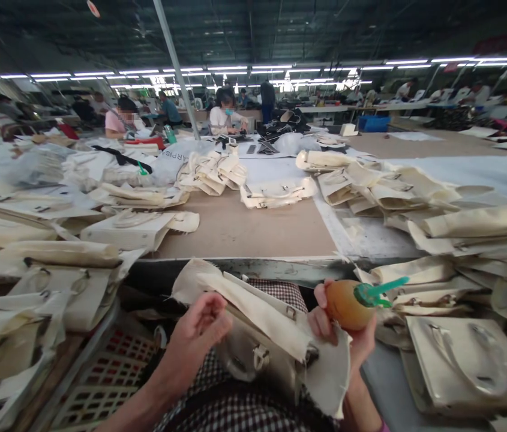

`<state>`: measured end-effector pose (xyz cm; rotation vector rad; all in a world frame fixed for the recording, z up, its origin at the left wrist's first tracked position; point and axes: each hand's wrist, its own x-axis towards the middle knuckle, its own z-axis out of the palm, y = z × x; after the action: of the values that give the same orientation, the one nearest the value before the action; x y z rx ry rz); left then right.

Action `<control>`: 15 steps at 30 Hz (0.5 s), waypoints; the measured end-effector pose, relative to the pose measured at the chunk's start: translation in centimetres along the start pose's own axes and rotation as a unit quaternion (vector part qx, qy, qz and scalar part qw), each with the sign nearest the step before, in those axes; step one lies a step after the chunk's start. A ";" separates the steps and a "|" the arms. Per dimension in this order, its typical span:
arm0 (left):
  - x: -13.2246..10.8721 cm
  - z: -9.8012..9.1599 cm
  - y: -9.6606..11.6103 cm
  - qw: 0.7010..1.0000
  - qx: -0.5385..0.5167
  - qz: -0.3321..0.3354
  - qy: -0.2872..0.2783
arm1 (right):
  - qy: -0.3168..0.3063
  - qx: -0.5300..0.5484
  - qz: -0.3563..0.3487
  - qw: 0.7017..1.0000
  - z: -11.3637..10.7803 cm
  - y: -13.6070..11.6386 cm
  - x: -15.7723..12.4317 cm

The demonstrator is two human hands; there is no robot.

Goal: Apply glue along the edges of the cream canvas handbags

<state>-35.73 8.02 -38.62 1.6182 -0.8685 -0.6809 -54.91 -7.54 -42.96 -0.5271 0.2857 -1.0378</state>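
Observation:
My right hand (341, 333) is closed around a small orange squeeze bottle (347, 304) with a green nozzle pointing right. The same hand also pinches a corner of a cream fabric piece (266, 321) that lies across my lap. My left hand (201, 327) has its fingers curled together over the left part of that fabric, near a metal buckle (260, 357). What the left fingers grip is hidden.
Stacks of cream bag pieces (383, 192) cover the long brown work table (244, 231) on both sides. A red plastic crate (109, 378) sits at lower left. Other people (224, 114) work at tables in the background.

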 end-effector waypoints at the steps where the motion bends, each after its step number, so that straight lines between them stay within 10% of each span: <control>1: 0.5 -0.4 0.2 0.988 0.109 0.108 0.000 | -0.006 0.004 0.003 1.000 0.0 0.1 0.0; 4: 2.7 -0.3 1.0 0.881 0.321 0.336 -0.083 | -0.010 0.009 0.004 1.000 0.2 0.3 0.0; 8: 5.7 1.8 1.0 0.794 0.365 0.423 -0.240 | -0.002 -0.018 0.004 1.000 0.8 0.1 0.5; 12: 6.4 3.4 -0.2 0.705 0.356 0.564 -0.241 | 0.076 -0.066 0.037 0.994 2.3 -0.7 1.9; 15: 6.3 4.1 -0.8 0.695 0.300 0.624 -0.195 | 0.146 -0.102 0.054 0.982 3.7 -0.6 3.1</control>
<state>-35.35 0.65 -40.19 0.9560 -2.3451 0.3310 -52.17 -9.48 -39.49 -0.5372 0.6800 -0.9853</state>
